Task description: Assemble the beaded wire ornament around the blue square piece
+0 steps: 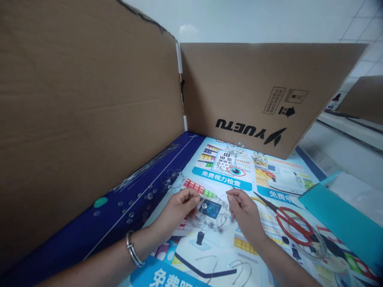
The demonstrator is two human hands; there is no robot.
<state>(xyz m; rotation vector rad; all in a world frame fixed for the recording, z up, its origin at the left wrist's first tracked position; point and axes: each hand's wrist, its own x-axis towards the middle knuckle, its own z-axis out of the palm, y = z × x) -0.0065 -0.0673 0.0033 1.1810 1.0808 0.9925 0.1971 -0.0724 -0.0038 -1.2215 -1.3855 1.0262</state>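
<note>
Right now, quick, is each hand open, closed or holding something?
Left hand: fingers closed, apparently pinching the beaded wire.
Right hand: fingers closed beside the beaded wire; whether they grip it is too fine to tell.

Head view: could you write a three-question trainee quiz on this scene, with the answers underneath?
1. Which wrist wears the silver-coloured bracelet?
2. True or false: the red-handled scissors lie to the right of the right hand.
3. What is between the left hand and the right hand?
A) a roll of tape
B) a beaded wire loop
C) a cup

Key: 1. The left. 2. True. 3. B.
</note>
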